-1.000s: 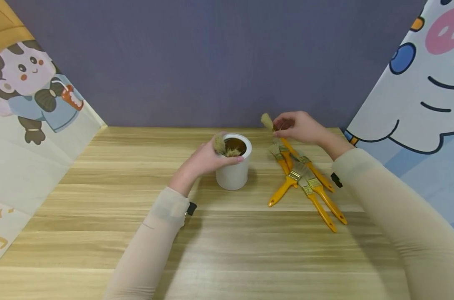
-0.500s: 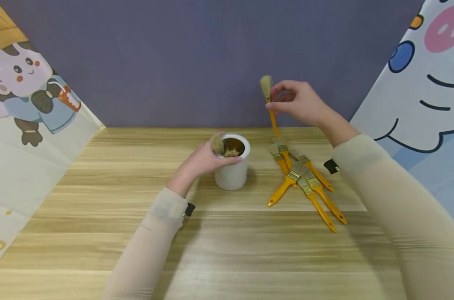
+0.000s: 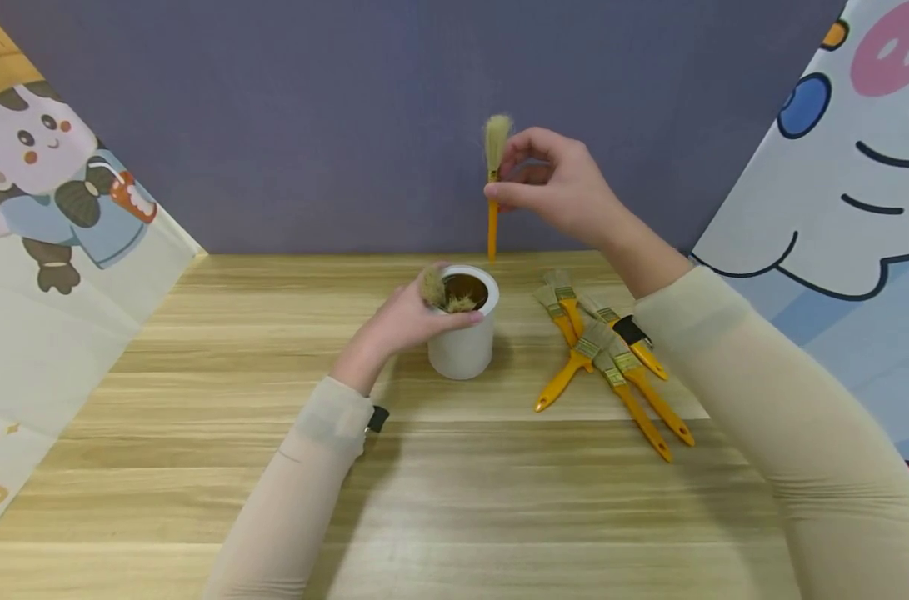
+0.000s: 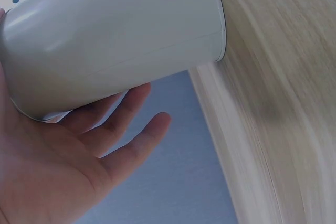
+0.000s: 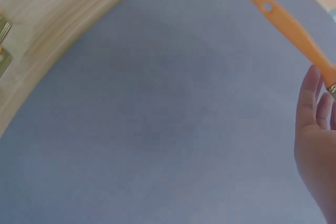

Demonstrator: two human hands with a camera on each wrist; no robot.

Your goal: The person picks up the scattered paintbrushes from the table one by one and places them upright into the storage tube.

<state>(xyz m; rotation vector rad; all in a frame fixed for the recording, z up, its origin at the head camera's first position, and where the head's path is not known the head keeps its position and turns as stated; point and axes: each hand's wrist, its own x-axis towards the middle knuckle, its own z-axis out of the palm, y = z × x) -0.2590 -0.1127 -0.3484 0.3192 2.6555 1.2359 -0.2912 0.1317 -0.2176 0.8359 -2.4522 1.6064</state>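
Note:
My right hand [image 3: 555, 179] pinches a paintbrush [image 3: 492, 225] near its ferrule, bristles up, orange handle hanging down. The handle's tip is above and slightly right of a white cylindrical can [image 3: 461, 350]. In the right wrist view the orange handle [image 5: 294, 32] with its hole points away from the fingers. My left hand [image 3: 412, 317] grips the can by its rim, thumb across the front. Bristles of brushes [image 3: 460, 305] show inside the can, and another bristle tuft [image 3: 433, 287] stands at its left rim. The left wrist view shows the can's side [image 4: 121, 30] above partly extended fingers.
Several flat paintbrushes [image 3: 589, 342] with orange handles lie in an overlapping pile on the wooden table [image 3: 454, 492], right of the can. A dark grey-blue wall [image 3: 349, 125] rises behind the table; cartoon-printed panels [image 3: 64, 192] flank it.
My right hand has lifted the paintbrush off the pile and carried it up and left, turning it upright, toward the can. The left hand keeps its hold on the can.

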